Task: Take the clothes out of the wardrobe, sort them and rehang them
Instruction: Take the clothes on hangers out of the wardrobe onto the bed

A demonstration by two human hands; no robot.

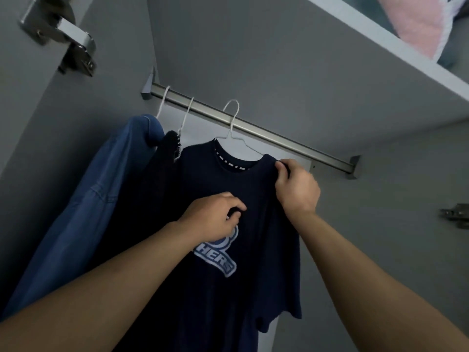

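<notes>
Left hand (215, 219): fingers curled, pinching a fold of fabric at the chest of the navy T-shirt (218, 288), just above its printed logo (215, 255). Right hand (297, 189): thumb and fingers pinch the shirt's shoulder seam, just beside the collar. Both forearms enter from the lower edge of the view and are cut off there.

The navy T-shirt hangs on a white wire hanger (232, 123), whose hook sits at the metal rail (253, 128) of the wardrobe; whether the hook rests fully over the rail cannot be told from this angle. Most of the hanger's frame is hidden inside the shirt. The logo is partly covered by the left hand; only the letters "HERS" can be read. The shirt's hem runs out of view at the bottom.

To the left on the same rail hang two more garments on white hangers: a dark knit garment (170, 143), almost wholly hidden behind the T-shirt, its kind not discernible, and a blue denim garment (101, 194) against the grey side wall, its lower part cut off.

Above, a shelf (380, 39) carries a pink item (418, 29) and something dark beside it, both cropped and blurred. A metal door hinge (63, 36) appears at upper left; a second hinge (454, 214) is cut by the right edge.
</notes>
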